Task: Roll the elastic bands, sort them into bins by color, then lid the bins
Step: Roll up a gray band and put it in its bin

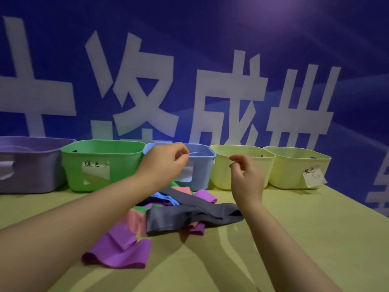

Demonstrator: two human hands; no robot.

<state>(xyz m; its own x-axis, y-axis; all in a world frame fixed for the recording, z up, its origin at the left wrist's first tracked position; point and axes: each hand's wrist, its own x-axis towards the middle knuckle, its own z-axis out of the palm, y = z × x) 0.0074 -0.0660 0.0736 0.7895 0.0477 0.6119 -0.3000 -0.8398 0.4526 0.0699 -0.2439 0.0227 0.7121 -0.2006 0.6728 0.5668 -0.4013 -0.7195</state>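
Note:
A loose pile of elastic bands lies mid-table: a long grey band [189,216] on top, a purple band [117,249] in front, pink [136,220] and blue [166,199] ones underneath. Behind it stand a purple bin [27,165], a green bin [117,165], a blue bin [203,165] and two pale yellow bins [221,169] [290,171], all without lids. My left hand [166,163] hovers at the blue bin's front rim, its fingers curled against the thumb with nothing visible in them. Beside it, my right hand [246,180] hangs loosely curled and holds nothing.
The bins form one row along the table's [294,239] far edge, against a blue wall with large white characters. Paper labels are stuck on the bin fronts. The olive tabletop ends at the right, beyond the last yellow bin.

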